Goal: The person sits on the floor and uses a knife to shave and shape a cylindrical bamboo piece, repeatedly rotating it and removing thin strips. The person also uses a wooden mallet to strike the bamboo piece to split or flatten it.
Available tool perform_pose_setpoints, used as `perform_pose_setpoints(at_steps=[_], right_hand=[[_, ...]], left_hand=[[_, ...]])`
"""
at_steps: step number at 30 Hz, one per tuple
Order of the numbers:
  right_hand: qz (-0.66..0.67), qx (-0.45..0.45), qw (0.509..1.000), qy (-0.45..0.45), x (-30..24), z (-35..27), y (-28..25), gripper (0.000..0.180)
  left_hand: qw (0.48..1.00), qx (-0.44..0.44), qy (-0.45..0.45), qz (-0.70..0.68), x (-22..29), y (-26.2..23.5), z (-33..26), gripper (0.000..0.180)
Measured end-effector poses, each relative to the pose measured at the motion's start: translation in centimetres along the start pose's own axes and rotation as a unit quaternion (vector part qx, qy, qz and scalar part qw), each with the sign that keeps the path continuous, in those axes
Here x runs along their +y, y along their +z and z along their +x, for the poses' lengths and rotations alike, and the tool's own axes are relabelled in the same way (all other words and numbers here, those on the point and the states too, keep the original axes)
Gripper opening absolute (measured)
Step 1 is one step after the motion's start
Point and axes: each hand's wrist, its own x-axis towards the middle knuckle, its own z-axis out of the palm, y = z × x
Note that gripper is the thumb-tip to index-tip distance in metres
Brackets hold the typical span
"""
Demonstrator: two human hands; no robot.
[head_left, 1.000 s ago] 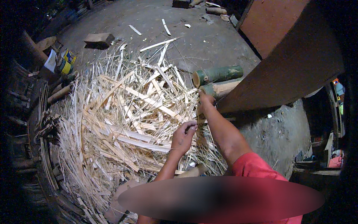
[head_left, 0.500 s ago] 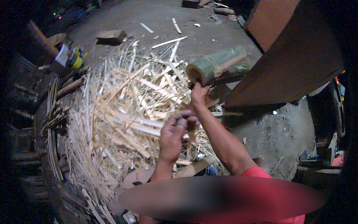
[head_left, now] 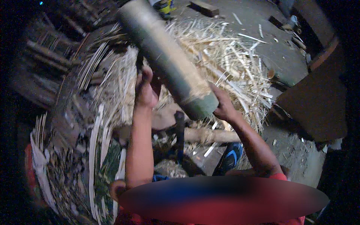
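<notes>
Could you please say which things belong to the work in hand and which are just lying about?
Seemingly part of the work:
bamboo log, gripped at its near end by the right hand, left hand beside it
pale strips, probably

Seemingly lying about:
brown block
yellow container

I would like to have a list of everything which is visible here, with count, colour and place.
Thick cylindrical bamboo log: one, green and tan, slanting across upper centre
Heap of thin strips: uncounted, pale cream, beyond the log
Cylindrical bamboo piece: one, green, ground at right
Slimmer cylindrical log: one, tan, ground at lower centre
Narrow object: one, dark, left of the slimmer log
Rectangular block: one, brown, top edge
Broad flat panel: one, brown, far right
Long split strips: several, pale, lower left
Shoe: one clearly, black and blue, lower centre
Sleeve: one, red, lower right
Left hand: one, bare, beside the log; contact unclear
Right hand: one, bare, gripping the log's near end
</notes>
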Motion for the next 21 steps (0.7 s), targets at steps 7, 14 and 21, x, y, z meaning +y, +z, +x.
perform_pose_setpoints(at_steps=[7,14,21], right_hand=[[-0.129,0.017,0.952,0.278,0.8,-13.9,13.7,0.024],[0.006,-0.108,0.872,0.478,6.5,-25.8,31.0,0.061],[-0.023,-0.012,0.924,0.38,3.5,-25.0,30.4,0.038]], left_hand=[[0.911,0.316,0.194,0.182,3.5,-10.0,-12.1,0.1],[0.88,0.249,0.225,0.335,4.0,-11.4,-18.4,0.124],[0.669,0.032,0.221,0.709,12.2,-6.8,-19.5,0.108]])
